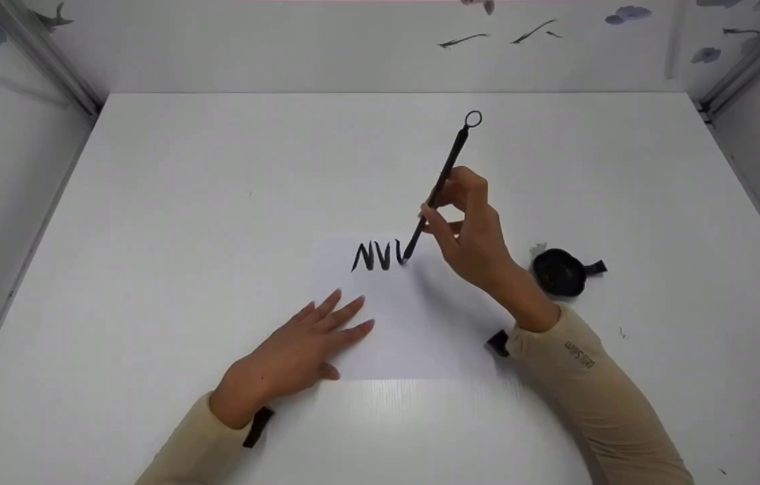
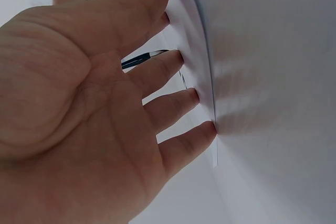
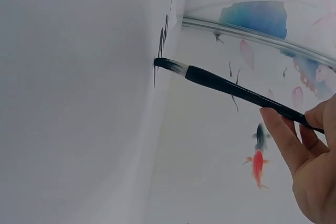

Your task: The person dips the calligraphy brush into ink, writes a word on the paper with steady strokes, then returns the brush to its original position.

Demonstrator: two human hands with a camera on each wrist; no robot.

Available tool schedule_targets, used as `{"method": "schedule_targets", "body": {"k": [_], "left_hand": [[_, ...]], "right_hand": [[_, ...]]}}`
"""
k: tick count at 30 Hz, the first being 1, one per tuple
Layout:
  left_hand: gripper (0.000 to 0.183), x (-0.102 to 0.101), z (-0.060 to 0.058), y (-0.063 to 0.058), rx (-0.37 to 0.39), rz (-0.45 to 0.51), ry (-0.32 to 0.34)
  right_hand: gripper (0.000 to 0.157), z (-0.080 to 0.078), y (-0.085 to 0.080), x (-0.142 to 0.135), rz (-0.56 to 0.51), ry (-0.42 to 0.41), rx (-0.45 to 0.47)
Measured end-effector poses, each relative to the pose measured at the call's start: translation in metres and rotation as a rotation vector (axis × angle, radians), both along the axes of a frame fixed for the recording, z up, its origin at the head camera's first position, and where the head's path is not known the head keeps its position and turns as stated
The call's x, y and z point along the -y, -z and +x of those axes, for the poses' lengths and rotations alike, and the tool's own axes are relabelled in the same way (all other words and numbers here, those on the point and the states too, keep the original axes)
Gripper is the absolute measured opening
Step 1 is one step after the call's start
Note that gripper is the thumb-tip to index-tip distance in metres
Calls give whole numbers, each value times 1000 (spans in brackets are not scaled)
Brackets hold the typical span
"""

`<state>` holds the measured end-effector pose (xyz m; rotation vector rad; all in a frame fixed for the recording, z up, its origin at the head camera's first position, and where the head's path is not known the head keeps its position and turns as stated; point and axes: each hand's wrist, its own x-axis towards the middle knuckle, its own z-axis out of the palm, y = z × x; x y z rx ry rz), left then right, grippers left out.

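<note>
In the head view my right hand (image 1: pixel 471 232) pinches the dark handle of a calligraphy brush (image 1: pixel 446 168), which slants up to a ring at its top. The inked tip touches a white sheet of paper (image 1: pixel 407 337) at the end of a black zigzag stroke (image 1: pixel 373 256). The right wrist view shows the brush's bristles (image 3: pixel 170 65), black at the bent tip and pale near the handle. My left hand (image 1: pixel 296 347) rests with spread fingers on the paper's left part. In the left wrist view the left hand's fingertips (image 2: pixel 193 95) press the sheet, whose near edge lifts slightly.
A small black dish (image 1: pixel 558 273) with a short handle stands right of the paper, beside my right forearm. The white table (image 1: pixel 171 222) is bounded by white panels (image 1: pixel 286 47) with painted flowers and fish. Black straps (image 1: pixel 259 426) hang at both wrists.
</note>
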<state>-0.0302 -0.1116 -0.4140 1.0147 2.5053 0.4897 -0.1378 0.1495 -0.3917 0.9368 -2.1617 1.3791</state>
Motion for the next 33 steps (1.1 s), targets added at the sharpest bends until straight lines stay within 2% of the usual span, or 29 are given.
{"method": "schedule_targets", "body": {"k": [8, 18, 22, 28, 33], "left_hand": [[75, -2, 0, 1, -3, -4, 1], [76, -5, 0, 0, 3, -2, -3], [76, -5, 1, 0, 8, -8, -8], [76, -4, 1, 0, -6, -1, 1], [76, -3, 1, 0, -18, -2, -1]], "right_hand": [[49, 3, -2, -2, 22, -16, -6], [50, 13, -10, 1, 112, -16, 13], [50, 17, -15, 3, 116, -28, 15], [53, 22, -26, 2, 94, -27, -58], [53, 18, -29, 0, 59, -6, -114]]}}
